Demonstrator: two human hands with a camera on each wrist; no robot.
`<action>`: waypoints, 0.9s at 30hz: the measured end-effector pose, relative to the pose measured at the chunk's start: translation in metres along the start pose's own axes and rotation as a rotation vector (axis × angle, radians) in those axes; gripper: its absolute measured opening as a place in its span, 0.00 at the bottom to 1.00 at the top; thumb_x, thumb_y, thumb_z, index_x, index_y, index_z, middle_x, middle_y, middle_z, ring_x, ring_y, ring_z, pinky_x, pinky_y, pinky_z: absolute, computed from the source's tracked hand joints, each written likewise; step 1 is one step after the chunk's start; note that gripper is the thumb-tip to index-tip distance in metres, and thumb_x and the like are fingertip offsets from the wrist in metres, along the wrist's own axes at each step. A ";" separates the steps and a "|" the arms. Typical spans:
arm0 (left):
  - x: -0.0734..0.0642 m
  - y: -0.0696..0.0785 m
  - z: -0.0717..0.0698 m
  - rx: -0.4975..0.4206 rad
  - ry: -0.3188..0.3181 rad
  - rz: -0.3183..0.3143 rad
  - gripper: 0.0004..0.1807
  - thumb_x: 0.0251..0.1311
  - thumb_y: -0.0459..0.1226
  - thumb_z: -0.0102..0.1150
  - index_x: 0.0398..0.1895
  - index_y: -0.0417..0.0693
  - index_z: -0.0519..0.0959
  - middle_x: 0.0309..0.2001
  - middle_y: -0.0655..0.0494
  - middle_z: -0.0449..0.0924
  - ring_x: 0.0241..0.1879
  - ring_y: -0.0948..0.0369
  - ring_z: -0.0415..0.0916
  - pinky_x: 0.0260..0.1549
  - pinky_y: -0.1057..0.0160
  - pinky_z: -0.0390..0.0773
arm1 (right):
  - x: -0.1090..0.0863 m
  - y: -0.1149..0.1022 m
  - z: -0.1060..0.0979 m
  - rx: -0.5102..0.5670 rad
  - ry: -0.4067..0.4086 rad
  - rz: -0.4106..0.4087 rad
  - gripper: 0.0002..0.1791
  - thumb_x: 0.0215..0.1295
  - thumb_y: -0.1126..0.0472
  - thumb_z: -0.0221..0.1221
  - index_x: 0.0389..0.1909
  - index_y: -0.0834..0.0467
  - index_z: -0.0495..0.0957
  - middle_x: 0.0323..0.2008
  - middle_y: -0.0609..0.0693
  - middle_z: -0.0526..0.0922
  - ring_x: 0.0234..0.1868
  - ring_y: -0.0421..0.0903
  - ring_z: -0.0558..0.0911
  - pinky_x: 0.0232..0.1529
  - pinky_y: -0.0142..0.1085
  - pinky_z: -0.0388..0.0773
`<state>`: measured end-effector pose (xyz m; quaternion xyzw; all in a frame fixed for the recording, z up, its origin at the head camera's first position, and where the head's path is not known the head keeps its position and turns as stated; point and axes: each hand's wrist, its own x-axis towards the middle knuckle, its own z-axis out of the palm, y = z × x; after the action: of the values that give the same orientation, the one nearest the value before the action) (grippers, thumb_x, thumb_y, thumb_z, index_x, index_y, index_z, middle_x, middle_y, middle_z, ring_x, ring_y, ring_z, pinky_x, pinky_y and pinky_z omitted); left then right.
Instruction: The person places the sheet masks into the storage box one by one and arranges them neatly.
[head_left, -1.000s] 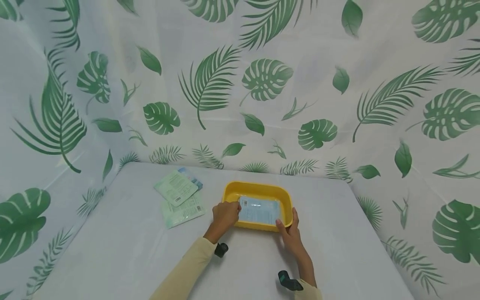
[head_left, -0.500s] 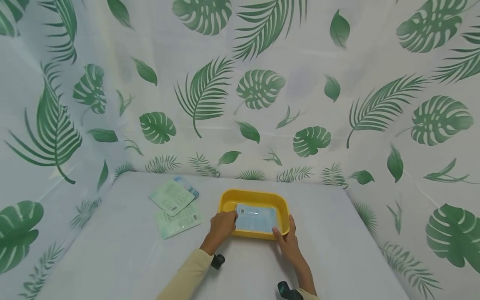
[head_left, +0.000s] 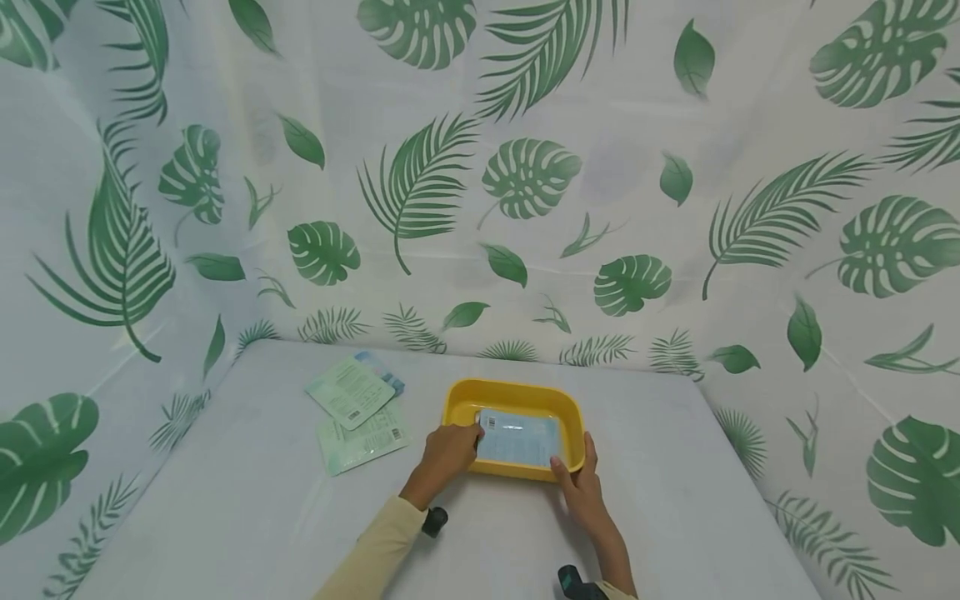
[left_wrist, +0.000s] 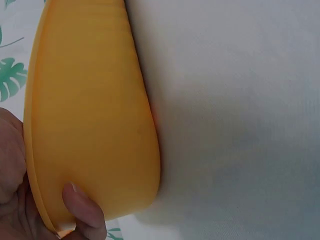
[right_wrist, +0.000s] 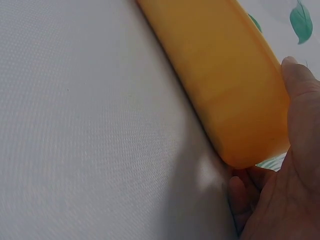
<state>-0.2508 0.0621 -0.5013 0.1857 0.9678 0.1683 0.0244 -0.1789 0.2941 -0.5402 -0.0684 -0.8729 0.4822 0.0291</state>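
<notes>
A yellow rectangular plastic tub [head_left: 517, 385] stands on the white table, with a flat light blue packet [head_left: 523, 440] lying inside it, printed with text and a barcode. My left hand [head_left: 447, 454] grips the tub's front left corner; in the left wrist view its thumb [left_wrist: 82, 207] lies against the outer wall while the other fingers reach over the rim. At the right end, my right hand [head_left: 583, 490] holds the tub, thumb at the rim and fingers around the side. The right wrist view shows fingers [right_wrist: 241, 197] at the bottom corner of the tub.
Left of the tub lie several flat packets: a pale green one [head_left: 351, 393] on top, another green one [head_left: 364, 440] partly under it, and a blue one [head_left: 382, 371] behind. A white sheet with green leaves [head_left: 532, 179] hangs behind and beside the table.
The head view has shifted slightly, so the whole scene sits lower than one second ago. Both hands keep their places on the tub, and the packets have not moved.
</notes>
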 end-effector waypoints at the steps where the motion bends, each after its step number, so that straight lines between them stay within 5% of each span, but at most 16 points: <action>1: 0.000 -0.001 0.000 0.002 -0.004 0.007 0.13 0.66 0.37 0.56 0.51 0.52 0.83 0.30 0.60 0.82 0.22 0.63 0.66 0.20 0.67 0.63 | 0.000 0.000 0.000 0.003 -0.001 -0.001 0.48 0.74 0.46 0.50 0.76 0.57 0.27 0.74 0.72 0.48 0.74 0.67 0.54 0.71 0.59 0.51; 9: -0.001 -0.002 0.001 -0.003 0.008 0.013 0.15 0.68 0.39 0.55 0.55 0.52 0.80 0.39 0.59 0.85 0.24 0.64 0.67 0.22 0.67 0.67 | 0.001 0.000 0.000 0.003 0.002 0.004 0.48 0.74 0.46 0.50 0.76 0.56 0.27 0.74 0.71 0.49 0.74 0.67 0.55 0.71 0.58 0.52; 17: -0.002 0.000 0.002 0.014 -0.009 -0.005 0.10 0.69 0.37 0.54 0.48 0.47 0.81 0.22 0.60 0.71 0.20 0.63 0.64 0.18 0.68 0.61 | 0.000 -0.001 0.001 -0.003 0.006 0.006 0.48 0.73 0.46 0.50 0.76 0.57 0.27 0.73 0.72 0.50 0.72 0.68 0.57 0.70 0.59 0.53; 27: 0.000 -0.001 0.000 0.003 -0.031 0.004 0.09 0.68 0.37 0.54 0.46 0.49 0.82 0.23 0.61 0.72 0.21 0.63 0.65 0.20 0.68 0.63 | 0.000 -0.001 0.002 -0.010 0.013 0.013 0.48 0.74 0.46 0.50 0.76 0.58 0.28 0.73 0.73 0.48 0.73 0.69 0.55 0.70 0.60 0.52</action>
<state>-0.2511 0.0609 -0.5021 0.1902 0.9672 0.1641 0.0387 -0.1796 0.2918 -0.5400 -0.0775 -0.8746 0.4775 0.0313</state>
